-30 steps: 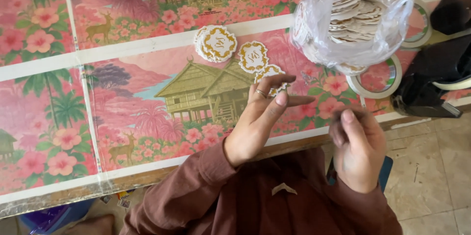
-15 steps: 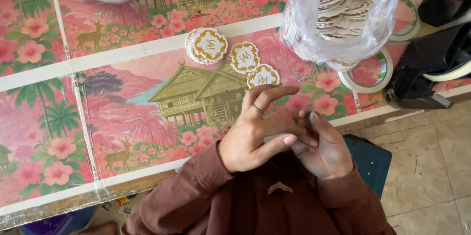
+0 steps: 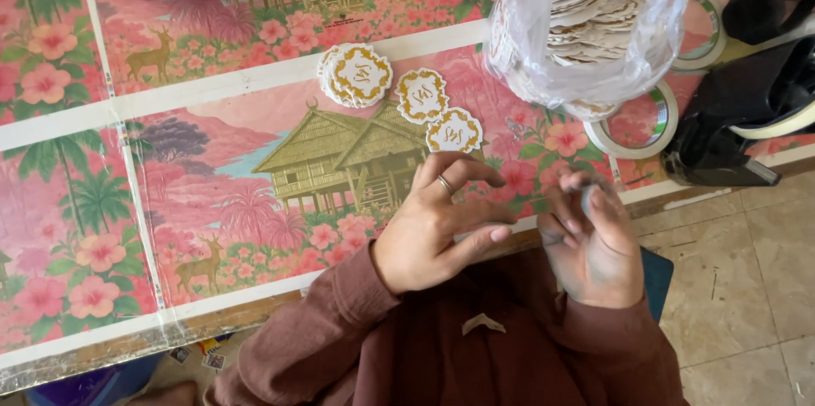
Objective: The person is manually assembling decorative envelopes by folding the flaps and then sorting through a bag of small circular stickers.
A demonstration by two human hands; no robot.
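Both hands are up in front of the chest at the near edge of the bench (image 3: pixel 212 321), not touching anything on it. The left hand (image 3: pixel 433 228) has a ring on one finger, and its fingers (image 3: pixel 471 173) are loosely curled with the thumb sticking out toward the other hand. They're released, nothing gripped that I can see. The right hand (image 3: pixel 594 240) is blurred, with its fingertips bunched together up top. There might be something tiny pinched there, but I honestly can't tell.

At 12 o'clock from the left hand sit the round white stickers with gold scalloped edges: a small stack (image 3: pixel 356 75), then two loose ones (image 3: pixel 422 94) (image 3: pixel 454 130) trailing toward 1 o'clock, the nearest just beyond the fingertips. At about 12 o'clock from the right hand is a clear plastic bag (image 3: pixel 594 41) stuffed with more of the discs (way more than are laid out). A tape roll (image 3: pixel 632 122) lies just beside the bag. The bench is covered in pink floral sheets with houses and deer.
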